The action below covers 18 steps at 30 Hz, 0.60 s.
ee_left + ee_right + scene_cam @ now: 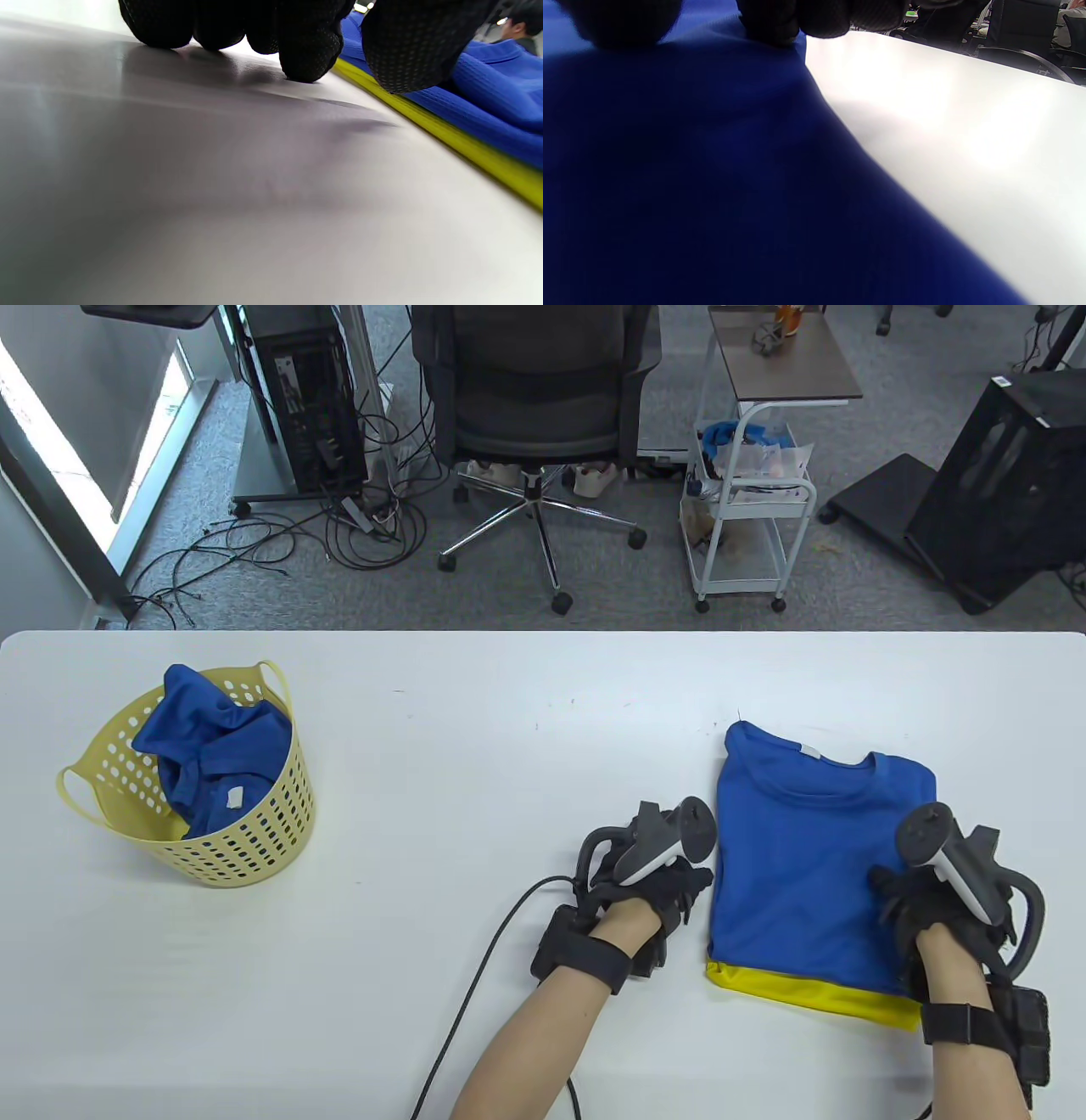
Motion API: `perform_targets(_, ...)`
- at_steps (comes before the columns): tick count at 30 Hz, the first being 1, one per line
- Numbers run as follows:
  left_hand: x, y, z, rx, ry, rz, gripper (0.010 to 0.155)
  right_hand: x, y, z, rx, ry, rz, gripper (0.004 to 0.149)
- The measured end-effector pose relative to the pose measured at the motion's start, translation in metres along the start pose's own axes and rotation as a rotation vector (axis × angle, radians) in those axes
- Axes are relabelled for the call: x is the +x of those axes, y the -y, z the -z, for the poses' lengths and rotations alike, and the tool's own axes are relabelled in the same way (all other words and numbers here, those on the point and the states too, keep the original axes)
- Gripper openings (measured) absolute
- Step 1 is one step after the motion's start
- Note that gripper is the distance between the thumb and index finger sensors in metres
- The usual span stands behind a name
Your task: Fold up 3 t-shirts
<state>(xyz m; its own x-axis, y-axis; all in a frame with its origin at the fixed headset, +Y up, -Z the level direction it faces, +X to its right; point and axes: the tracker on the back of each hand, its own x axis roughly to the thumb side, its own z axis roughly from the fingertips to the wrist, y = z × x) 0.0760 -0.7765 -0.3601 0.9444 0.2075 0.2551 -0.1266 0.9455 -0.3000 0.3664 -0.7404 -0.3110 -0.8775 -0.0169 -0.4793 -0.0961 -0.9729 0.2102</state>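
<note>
Centrally, at the table's [475, 712] 4 o'clock, a folded shirt [806, 857] lies flat. Right hand [920, 908] presses it, fingers curled; left hand [649, 891] rests fingertips just beside. Basket [254, 848] at 9 o'clock.

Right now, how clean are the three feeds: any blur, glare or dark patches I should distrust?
Table view: sharp and evenly lit, folded shirt clear. Left wrist view: soft, near table smeared grey, with the fingertips casting shadows on it. Right wrist view: blue cloth dark and featureless, table glaring white.
</note>
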Motion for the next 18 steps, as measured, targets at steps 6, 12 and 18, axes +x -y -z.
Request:
perform_targets(6, 0.017, 0.008, -0.017, -0.032, 0.061, 0.051, 0.06, 0.0, -0.015, -0.009, 0.025, -0.009, -0.037, 0.07)
perform_targets(12, 0.031, 0.013, -0.025, -0.039, 0.098, 0.057, 0.057, -0.003, -0.02, -0.009, 0.044, -0.018, -0.055, 0.068)
perform_targets(18, 0.053, 0.019, -0.034, -0.078, 0.148, 0.051, 0.059, -0.015, -0.016, -0.001, 0.07, -0.057, -0.05, 0.065)
